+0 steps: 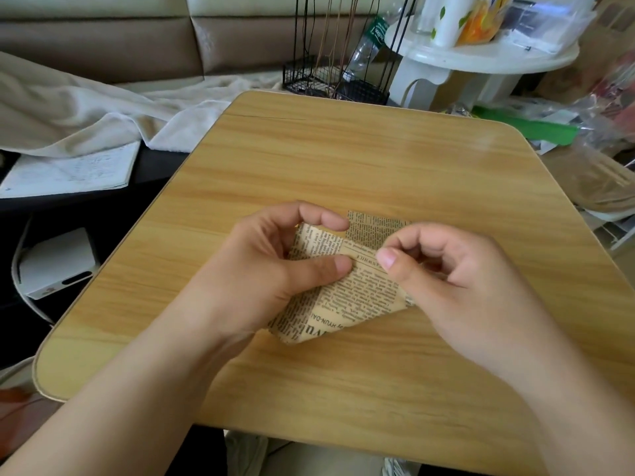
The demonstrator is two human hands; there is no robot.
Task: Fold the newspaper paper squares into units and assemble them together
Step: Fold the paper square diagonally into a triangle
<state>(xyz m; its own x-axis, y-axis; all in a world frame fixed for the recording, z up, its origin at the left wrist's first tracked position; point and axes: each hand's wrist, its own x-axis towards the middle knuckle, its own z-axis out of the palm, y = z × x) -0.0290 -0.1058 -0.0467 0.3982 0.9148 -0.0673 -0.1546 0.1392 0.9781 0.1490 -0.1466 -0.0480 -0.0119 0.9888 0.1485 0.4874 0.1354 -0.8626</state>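
A tan newspaper-print paper square, partly folded, lies near the middle of the wooden table. My left hand pinches its left side, thumb on top and index finger curled over the upper edge. My right hand pinches the right part of the paper, thumb pressing on the fold line and fingers curled behind. A flat printed corner of the paper sticks out past the fingers at the far side. The paper's near corner rests on the table.
A black wire basket and a white stool with bottles and bags stand beyond the table's far edge. Pale cloth and a notebook lie to the left. Plastic bags clutter the right side.
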